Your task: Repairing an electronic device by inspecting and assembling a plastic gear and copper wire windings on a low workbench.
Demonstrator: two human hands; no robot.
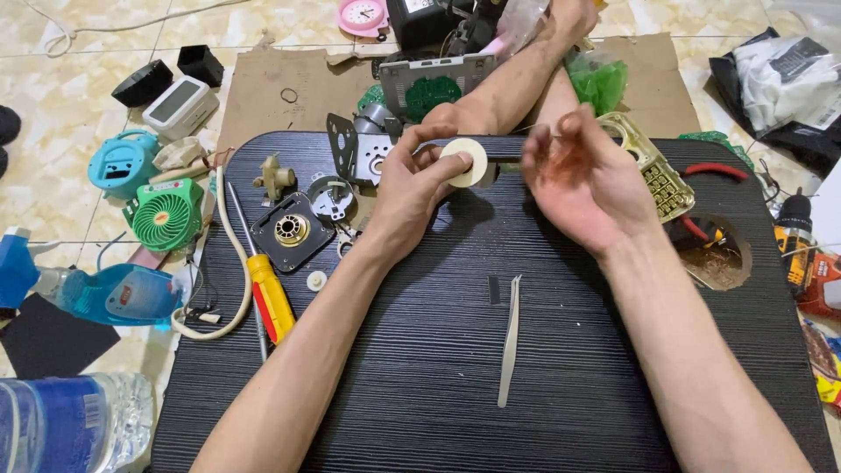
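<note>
My left hand (407, 188) grips a cream-white tape roll (464, 163) above the far middle of the black table (455, 385). A thin dark bar (508, 158) runs behind the roll toward my right hand (583, 184). That hand is palm up with a reddish smear on it, and its thumb and fingertips pinch together at the bar's end. Whether they truly grip it is hard to see. Metal tweezers (510, 337) lie on the table below both hands.
Left of my hands lie a yellow-handled screwdriver (270, 298), a square motor plate (292, 230), a green fan (166, 213) and a blue spray bottle (105, 293). A gold keypad frame (657, 171), red-handled pliers (714, 169) and a round table hole (714, 258) are right. A bare limb (517, 74) reaches in from the top.
</note>
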